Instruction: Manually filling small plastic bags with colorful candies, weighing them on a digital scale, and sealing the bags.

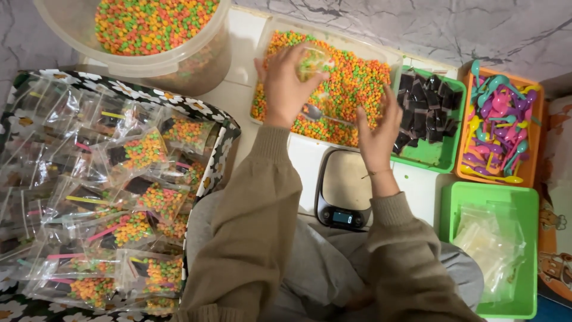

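My left hand (pixel 286 83) grips a small clear plastic bag (pixel 314 59), partly filled, over the clear tub of colourful candy beads (pixel 351 83); my right hand (pixel 376 128) works a metal spoon (pixel 316 112). Many filled packets (pixel 119 209) are done; empty bags (pixel 491 238) wait.

Filled clear packets (pixel 128 226) heaped left; empty bags (pixel 491 247) right.
Scale's small lit screen (pixel 342 217) at centre, dark-framed.
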